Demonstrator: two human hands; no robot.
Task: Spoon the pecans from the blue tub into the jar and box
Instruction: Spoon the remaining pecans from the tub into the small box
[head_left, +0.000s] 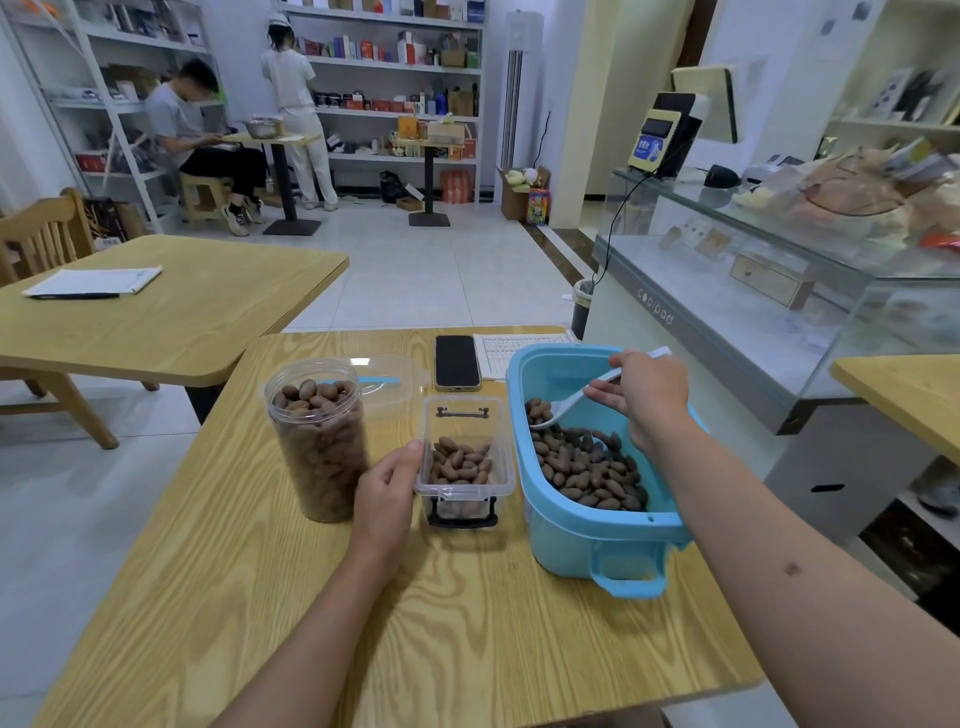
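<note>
Your right hand (647, 397) is curled round the handle of the white spoon (582, 397), whose bowl sits down among the pecans (587, 465) inside the blue tub (597, 535), near its far left wall. Your left hand (387, 488) steadies the clear plastic box (464, 462), thumb pressed to its left rim; whether the other fingers wrap the wall I cannot tell from this angle. The box stands between the tub and the clear jar (317, 436) on the wooden counter (322, 623).

The jar looks nearly full to its neck, the box only shallowly covered, so I'd judge the box is where the next loads belong.

The pecans are hard, smooth-shelled and light, so they will roll off a shallow spoon if you tip it; carry it level and low over the short gap. The spoon looks stiff, likely ceramic or plastic, and is best held mid-handle as you have it. The thin-walled box is light and will skid if bumped, so keep your left hand on its rim. A phone (457, 362) lies just behind the box; stray nuts may bounce toward it.
</note>
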